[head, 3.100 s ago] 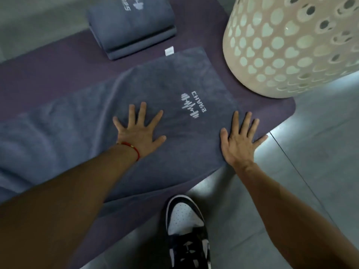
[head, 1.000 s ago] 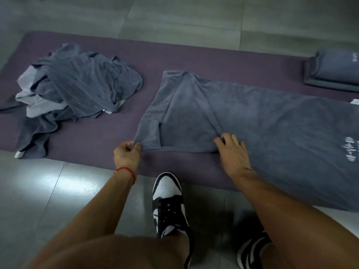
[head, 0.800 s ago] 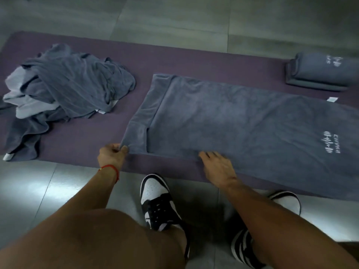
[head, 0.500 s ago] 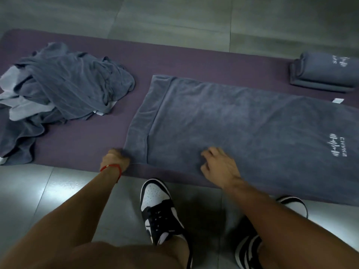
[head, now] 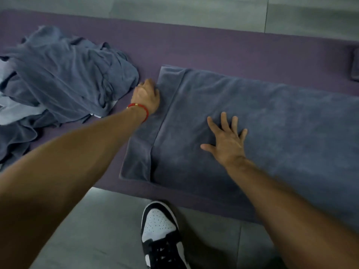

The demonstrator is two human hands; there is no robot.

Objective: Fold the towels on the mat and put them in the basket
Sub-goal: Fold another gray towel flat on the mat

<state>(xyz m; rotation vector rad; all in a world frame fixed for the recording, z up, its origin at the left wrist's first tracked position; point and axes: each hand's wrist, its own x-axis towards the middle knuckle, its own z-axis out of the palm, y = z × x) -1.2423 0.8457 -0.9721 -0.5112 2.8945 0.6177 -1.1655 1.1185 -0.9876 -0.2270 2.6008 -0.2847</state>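
Observation:
A grey towel (head: 272, 121) lies spread along the purple mat (head: 213, 51), folded once lengthwise, its lower layer showing as a strip at the left end. My left hand (head: 146, 97), with a red string at the wrist, is at the far part of that left edge, fingers curled onto the towel's edge. My right hand (head: 226, 140) lies flat on the towel with fingers spread. The basket is out of view.
A heap of crumpled grey towels (head: 58, 80) sits on the mat's left part, close to my left hand. A folded towel (head: 355, 66) shows at the right edge. My black-and-white shoe (head: 161, 235) stands on the grey tiled floor (head: 97, 230) before the mat.
My left hand moved from the towel's near left corner up along the left edge. My right hand went from the near edge onto the towel's middle, now spread flat. The view came closer.

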